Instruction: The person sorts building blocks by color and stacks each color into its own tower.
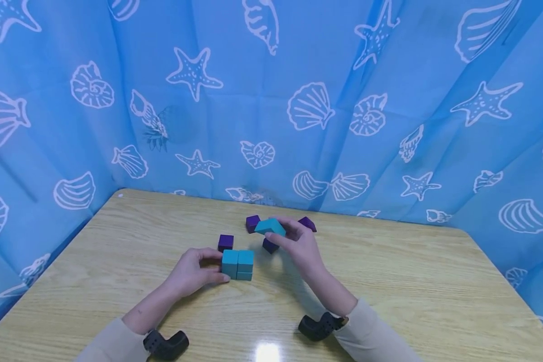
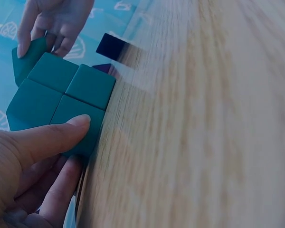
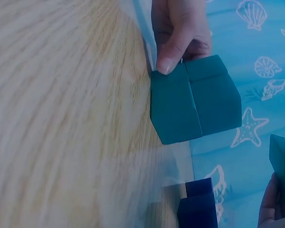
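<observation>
A stack of teal blocks [image 1: 238,264], fitted face to face, stands upright on the table. My left hand [image 1: 193,274] grips its left side, the thumb on the near face, as the left wrist view shows the thumb pressed on a lower block [image 2: 76,118]. Above the table, right of and beyond the stack, my right hand [image 1: 298,245] pinches a loose teal block [image 1: 270,226] with slanted sides between thumb and fingers. In the right wrist view that block [image 3: 281,159] is partly cut off at the right edge, apart from the stack.
Several purple blocks lie beyond the stack: one purple block [image 1: 225,242] close behind it, another [image 1: 252,223] farther back, a third [image 1: 270,246] below the right hand, and a slanted one [image 1: 307,224] past that hand. A blue shell-patterned curtain [image 1: 262,125] hangs behind the wooden table [image 1: 389,281].
</observation>
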Demonstrator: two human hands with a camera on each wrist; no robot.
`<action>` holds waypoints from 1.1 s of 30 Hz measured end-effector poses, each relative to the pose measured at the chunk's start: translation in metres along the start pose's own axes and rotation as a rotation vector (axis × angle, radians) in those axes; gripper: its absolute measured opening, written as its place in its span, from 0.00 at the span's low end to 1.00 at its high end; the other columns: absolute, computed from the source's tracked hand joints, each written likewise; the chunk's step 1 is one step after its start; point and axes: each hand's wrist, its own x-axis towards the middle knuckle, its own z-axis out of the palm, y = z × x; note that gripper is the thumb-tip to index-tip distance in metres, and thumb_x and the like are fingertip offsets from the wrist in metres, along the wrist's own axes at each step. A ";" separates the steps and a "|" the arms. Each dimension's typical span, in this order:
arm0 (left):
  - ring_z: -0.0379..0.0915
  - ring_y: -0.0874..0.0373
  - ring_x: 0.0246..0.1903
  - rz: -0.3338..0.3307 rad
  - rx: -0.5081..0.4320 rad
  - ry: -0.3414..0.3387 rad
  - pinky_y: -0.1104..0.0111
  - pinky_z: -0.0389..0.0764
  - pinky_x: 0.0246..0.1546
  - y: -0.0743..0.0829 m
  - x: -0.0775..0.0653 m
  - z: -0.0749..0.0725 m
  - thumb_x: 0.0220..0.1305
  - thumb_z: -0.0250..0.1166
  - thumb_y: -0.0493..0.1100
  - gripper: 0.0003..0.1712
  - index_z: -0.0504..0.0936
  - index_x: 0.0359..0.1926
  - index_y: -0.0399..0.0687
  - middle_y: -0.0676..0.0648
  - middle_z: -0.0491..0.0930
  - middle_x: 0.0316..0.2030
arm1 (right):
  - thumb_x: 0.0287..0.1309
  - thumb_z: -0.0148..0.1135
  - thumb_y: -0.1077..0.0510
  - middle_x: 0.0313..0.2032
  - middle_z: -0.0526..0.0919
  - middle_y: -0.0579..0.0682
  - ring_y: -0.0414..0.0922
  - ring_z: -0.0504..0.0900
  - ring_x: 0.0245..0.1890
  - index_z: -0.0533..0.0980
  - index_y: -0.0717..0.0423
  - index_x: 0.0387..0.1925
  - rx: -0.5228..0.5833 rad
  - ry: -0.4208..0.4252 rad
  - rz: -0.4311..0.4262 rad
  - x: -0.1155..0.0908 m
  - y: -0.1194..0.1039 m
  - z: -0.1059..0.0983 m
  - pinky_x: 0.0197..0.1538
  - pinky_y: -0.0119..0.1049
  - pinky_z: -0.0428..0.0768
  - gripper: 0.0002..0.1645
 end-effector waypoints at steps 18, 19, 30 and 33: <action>0.75 0.52 0.50 0.003 0.022 -0.003 0.57 0.79 0.54 -0.002 0.001 -0.001 0.47 0.76 0.38 0.22 0.84 0.47 0.42 0.47 0.83 0.46 | 0.54 0.68 0.62 0.50 0.81 0.56 0.44 0.80 0.47 0.77 0.61 0.55 -0.055 -0.179 -0.061 -0.008 0.004 0.019 0.51 0.30 0.79 0.25; 0.75 0.52 0.50 0.003 0.027 -0.003 0.57 0.79 0.54 -0.002 0.001 -0.001 0.47 0.76 0.38 0.23 0.84 0.47 0.42 0.47 0.83 0.46 | 0.54 0.68 0.62 0.51 0.81 0.56 0.45 0.80 0.47 0.77 0.60 0.55 -0.061 -0.190 -0.062 -0.008 0.004 0.020 0.51 0.30 0.80 0.25; 0.77 0.53 0.47 -0.002 0.004 -0.014 0.58 0.80 0.52 0.000 -0.001 0.000 0.47 0.76 0.38 0.22 0.84 0.46 0.42 0.47 0.83 0.44 | 0.55 0.67 0.60 0.53 0.80 0.53 0.46 0.80 0.51 0.75 0.60 0.57 -0.105 -0.271 -0.096 -0.012 0.009 0.026 0.54 0.33 0.79 0.26; 0.77 0.53 0.48 0.004 0.015 -0.008 0.57 0.79 0.53 0.000 0.001 0.001 0.47 0.76 0.38 0.22 0.84 0.46 0.43 0.48 0.83 0.44 | 0.56 0.67 0.60 0.53 0.80 0.55 0.48 0.80 0.51 0.75 0.62 0.57 -0.120 -0.289 -0.129 -0.012 0.009 0.028 0.55 0.35 0.79 0.27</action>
